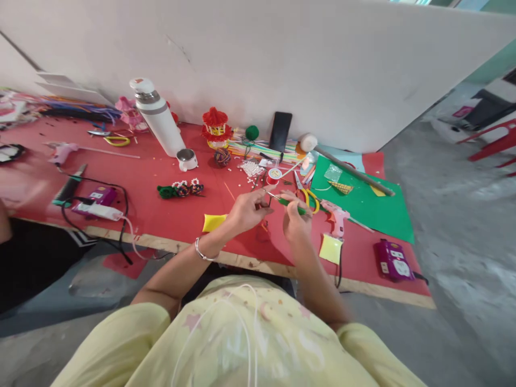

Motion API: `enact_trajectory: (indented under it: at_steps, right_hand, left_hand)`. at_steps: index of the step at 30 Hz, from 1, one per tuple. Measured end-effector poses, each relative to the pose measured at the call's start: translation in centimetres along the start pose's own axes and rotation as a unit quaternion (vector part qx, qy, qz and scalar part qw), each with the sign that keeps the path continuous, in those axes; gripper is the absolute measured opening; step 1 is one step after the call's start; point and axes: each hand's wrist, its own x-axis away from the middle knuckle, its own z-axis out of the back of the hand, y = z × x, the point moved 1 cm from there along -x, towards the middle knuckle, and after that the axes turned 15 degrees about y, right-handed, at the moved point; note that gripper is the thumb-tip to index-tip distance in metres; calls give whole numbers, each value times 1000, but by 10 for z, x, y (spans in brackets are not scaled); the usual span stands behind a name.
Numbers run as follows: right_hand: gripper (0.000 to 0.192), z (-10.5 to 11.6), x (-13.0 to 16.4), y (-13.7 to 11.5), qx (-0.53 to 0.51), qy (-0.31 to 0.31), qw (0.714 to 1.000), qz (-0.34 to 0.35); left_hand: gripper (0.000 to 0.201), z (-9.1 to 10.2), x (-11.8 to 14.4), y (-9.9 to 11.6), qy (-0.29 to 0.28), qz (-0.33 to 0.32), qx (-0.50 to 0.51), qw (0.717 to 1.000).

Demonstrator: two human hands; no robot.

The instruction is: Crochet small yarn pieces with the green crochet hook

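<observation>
My left hand and my right hand meet over the red table near its front edge. The right hand grips a small green-handled tool whose metal tip points left. The left hand's fingers pinch a small dark piece at that tip; what it is I cannot tell. A silver bangle sits on my left wrist. A yellow felt scrap lies just left of my left hand. Yellow-handled scissors lie just beyond my right hand.
A pink glue gun, a yellow note and a purple power strip lie to the right. Green paper carries a long stick. A white bottle, metal cup, yarn balls, phone and beads stand behind. Another person sits at left.
</observation>
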Motion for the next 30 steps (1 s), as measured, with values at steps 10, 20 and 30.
enact_trajectory:
  at_steps: [10, 20, 30]
  right_hand:
    - [25, 5, 5, -26, 228, -1, 922, 312]
    - [24, 24, -57, -53, 131, -264, 928, 226]
    - [18, 25, -83, -89, 158, -382, 887, 207]
  left_hand:
    - [89, -4, 3, 4, 3, 22, 38, 999]
    - [75, 38, -15, 18, -227, 86, 83, 966]
    - [33, 48, -23, 23, -286, 29, 3, 958]
